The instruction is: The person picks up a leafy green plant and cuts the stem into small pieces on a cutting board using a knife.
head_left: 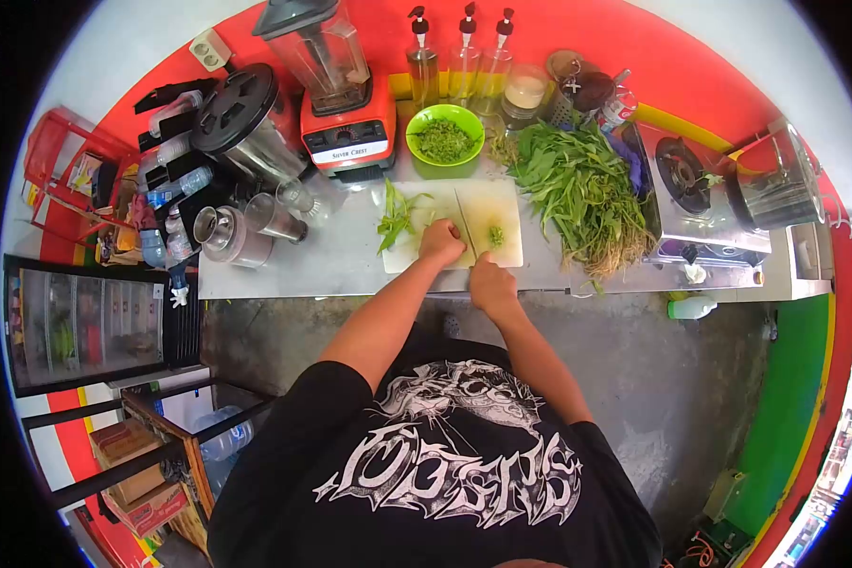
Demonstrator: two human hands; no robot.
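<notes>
On the white cutting board (pixel 504 201), my left hand (pixel 442 242) is closed with curled fingers over leafy green stems. Their leaves (pixel 396 214) stick out past the board's left side. My right hand (pixel 493 282) grips a knife by its handle at the board's front edge. The thin knife blade (pixel 462 210) points away from me, right beside my left fingertips. A small heap of chopped greens (pixel 496 236) lies to the right of the blade. Behind the board stands a lime-green bowl (pixel 445 171) filled with chopped greens.
A large pile of uncut greens (pixel 577 189) with roots lies right of the board. Farther right is a gas stove (pixel 683 180) with a metal pot (pixel 776 194). A red blender (pixel 348 137), pump bottles (pixel 466 71) and metal containers (pixel 232 237) stand behind and left.
</notes>
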